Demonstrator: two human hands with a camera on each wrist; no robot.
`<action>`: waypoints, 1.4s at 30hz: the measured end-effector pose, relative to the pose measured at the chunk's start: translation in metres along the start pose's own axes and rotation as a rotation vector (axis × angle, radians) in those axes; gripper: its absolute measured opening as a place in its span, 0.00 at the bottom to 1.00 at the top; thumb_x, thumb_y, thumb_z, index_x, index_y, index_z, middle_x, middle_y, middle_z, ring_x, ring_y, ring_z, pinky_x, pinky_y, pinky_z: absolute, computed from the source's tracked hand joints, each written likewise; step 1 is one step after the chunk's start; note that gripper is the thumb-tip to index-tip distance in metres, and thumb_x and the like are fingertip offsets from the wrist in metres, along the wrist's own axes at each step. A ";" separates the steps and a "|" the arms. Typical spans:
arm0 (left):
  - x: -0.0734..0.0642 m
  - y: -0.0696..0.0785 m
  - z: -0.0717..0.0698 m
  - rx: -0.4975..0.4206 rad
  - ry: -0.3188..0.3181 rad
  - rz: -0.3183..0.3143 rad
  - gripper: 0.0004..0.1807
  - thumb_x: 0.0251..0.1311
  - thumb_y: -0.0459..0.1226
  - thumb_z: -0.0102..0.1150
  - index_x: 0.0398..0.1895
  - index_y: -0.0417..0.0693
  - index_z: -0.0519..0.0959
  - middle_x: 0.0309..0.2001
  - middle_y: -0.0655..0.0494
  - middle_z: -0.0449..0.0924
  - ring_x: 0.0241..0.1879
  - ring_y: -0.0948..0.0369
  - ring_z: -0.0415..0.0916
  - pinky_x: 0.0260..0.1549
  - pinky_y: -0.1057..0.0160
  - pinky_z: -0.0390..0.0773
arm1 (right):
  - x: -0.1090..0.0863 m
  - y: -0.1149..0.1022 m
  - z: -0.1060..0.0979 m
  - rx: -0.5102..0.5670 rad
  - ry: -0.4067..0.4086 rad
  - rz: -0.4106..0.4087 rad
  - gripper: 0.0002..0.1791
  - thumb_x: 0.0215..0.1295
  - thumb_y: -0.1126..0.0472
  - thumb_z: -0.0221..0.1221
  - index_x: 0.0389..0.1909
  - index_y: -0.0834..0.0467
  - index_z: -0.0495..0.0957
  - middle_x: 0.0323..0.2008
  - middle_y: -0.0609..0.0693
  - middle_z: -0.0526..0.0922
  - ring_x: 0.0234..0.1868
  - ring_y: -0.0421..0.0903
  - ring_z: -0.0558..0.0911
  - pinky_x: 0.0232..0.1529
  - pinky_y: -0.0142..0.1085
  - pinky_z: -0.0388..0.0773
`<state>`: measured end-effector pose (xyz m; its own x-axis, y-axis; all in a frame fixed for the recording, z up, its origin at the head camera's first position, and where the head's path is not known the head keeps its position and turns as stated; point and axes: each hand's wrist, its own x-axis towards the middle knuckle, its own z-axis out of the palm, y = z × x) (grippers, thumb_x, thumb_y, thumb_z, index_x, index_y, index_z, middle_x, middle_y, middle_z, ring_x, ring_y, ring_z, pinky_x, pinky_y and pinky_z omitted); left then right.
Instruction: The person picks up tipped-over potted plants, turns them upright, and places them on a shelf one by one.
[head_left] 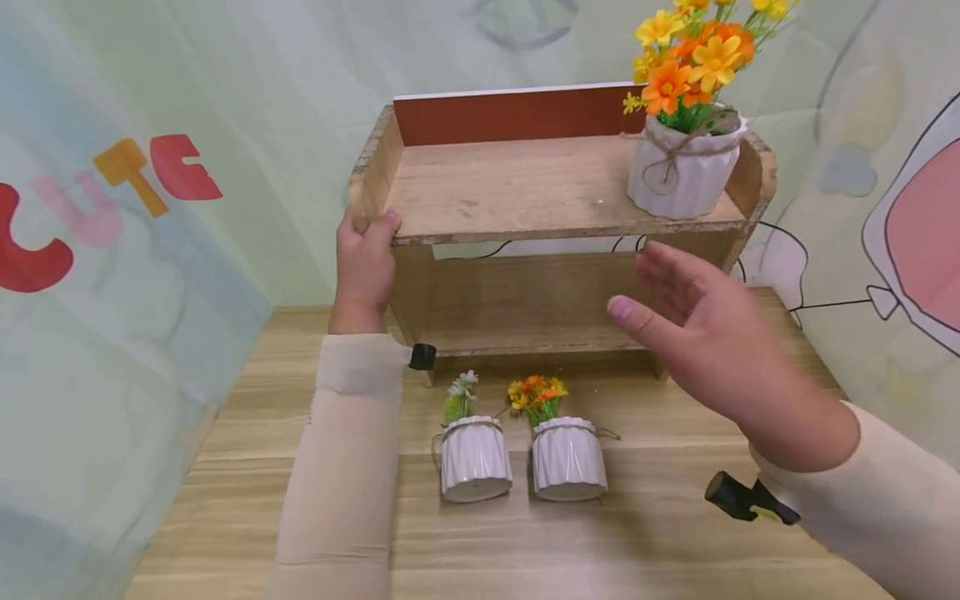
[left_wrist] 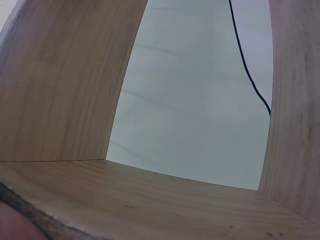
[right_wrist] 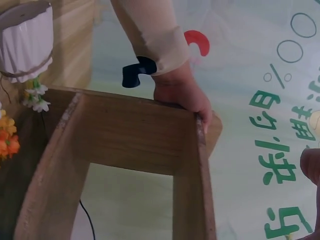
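A two-tier wooden shelf [head_left: 517, 187] stands on the table. My left hand [head_left: 365, 258] grips the left end of its upper board, thumb on top at the front corner. My right hand [head_left: 705, 333] is held up before the shelf's right half, fingers straight and thumb apart, holding nothing. Just above it, on the upper board's right end, sits a white ribbed pot [head_left: 678, 171] of orange and yellow flowers, tied with twine. On the table in front lie two similar pots, bases toward me: a pot with white flowers [head_left: 476, 458] and a pot with orange flowers [head_left: 568, 458].
A reddish-brown strip [head_left: 517, 115] backs the upper board. The lower board [head_left: 532, 304] shows beneath it. Behind and at both sides hangs a printed cloth [head_left: 247, 150] with coloured letters and balloons. The wood-grain table [head_left: 262, 467] reaches toward me.
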<state>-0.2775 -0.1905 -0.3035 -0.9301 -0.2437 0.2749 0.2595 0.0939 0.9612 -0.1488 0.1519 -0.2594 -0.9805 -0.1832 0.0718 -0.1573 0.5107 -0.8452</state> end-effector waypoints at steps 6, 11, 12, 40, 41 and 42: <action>0.000 0.000 0.001 -0.008 -0.001 0.003 0.34 0.73 0.45 0.50 0.80 0.48 0.63 0.75 0.47 0.69 0.71 0.59 0.66 0.75 0.63 0.61 | 0.002 0.013 0.012 0.007 -0.039 0.004 0.49 0.73 0.44 0.65 0.84 0.60 0.52 0.80 0.59 0.63 0.79 0.61 0.65 0.74 0.60 0.65; -0.001 0.000 0.001 -0.020 -0.002 -0.020 0.35 0.73 0.47 0.50 0.82 0.52 0.61 0.76 0.48 0.67 0.71 0.58 0.65 0.75 0.61 0.61 | 0.003 0.021 0.019 0.024 -0.046 -0.001 0.49 0.73 0.44 0.65 0.83 0.62 0.53 0.79 0.60 0.64 0.79 0.62 0.65 0.75 0.59 0.64; -0.001 0.000 0.001 -0.020 -0.001 -0.025 0.35 0.73 0.47 0.50 0.82 0.53 0.61 0.76 0.48 0.67 0.71 0.58 0.65 0.75 0.61 0.61 | 0.004 0.022 0.020 0.026 -0.049 0.002 0.49 0.73 0.44 0.65 0.83 0.62 0.53 0.79 0.60 0.64 0.79 0.62 0.65 0.75 0.59 0.63; 0.000 -0.001 0.001 -0.029 0.011 -0.023 0.35 0.72 0.47 0.52 0.81 0.54 0.63 0.76 0.49 0.67 0.71 0.57 0.66 0.74 0.59 0.62 | 0.003 0.049 0.041 0.026 -0.102 0.054 0.49 0.75 0.42 0.62 0.81 0.68 0.54 0.77 0.67 0.65 0.75 0.66 0.69 0.71 0.60 0.69; 0.000 0.000 0.001 -0.029 0.010 -0.023 0.35 0.71 0.47 0.52 0.81 0.54 0.63 0.76 0.49 0.67 0.71 0.57 0.66 0.74 0.59 0.62 | 0.003 0.050 0.042 0.025 -0.103 0.058 0.49 0.75 0.42 0.62 0.81 0.69 0.54 0.77 0.67 0.65 0.75 0.65 0.69 0.71 0.60 0.69; 0.000 0.000 0.001 -0.032 0.010 -0.023 0.35 0.72 0.47 0.52 0.81 0.54 0.63 0.75 0.49 0.67 0.70 0.57 0.66 0.74 0.59 0.63 | 0.003 0.052 0.043 0.025 -0.105 0.064 0.49 0.75 0.42 0.62 0.81 0.69 0.54 0.77 0.67 0.65 0.76 0.65 0.69 0.71 0.60 0.69</action>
<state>-0.2781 -0.1895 -0.3034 -0.9335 -0.2548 0.2525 0.2461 0.0572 0.9676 -0.1548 0.1416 -0.3255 -0.9704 -0.2386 -0.0376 -0.0904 0.5031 -0.8595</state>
